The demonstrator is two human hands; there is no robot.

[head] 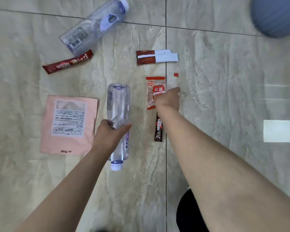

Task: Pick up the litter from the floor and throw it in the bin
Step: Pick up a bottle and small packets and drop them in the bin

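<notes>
Litter lies spread on the tiled floor [208, 81]. The left hand [110, 133] grips a clear bottle [118, 104]. Right hand [168, 100] covers an orange packet [155, 87]; its grip is unclear. Two sachets read NESCAFE: red [67, 64], black [158, 129].

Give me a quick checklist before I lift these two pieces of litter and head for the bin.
1. Left hand wrapped round the near clear bottle: ok.
2. Bottle cap on: ok.
3. Right hand on the red snack packet: ok, but a firm pinch: cannot tell, fingers hidden.
4. Dark coffee stick under the right forearm left on the floor: not ok.
5. Bin in view: cannot tell; only a blurred blue-grey object at the top right.
</notes>
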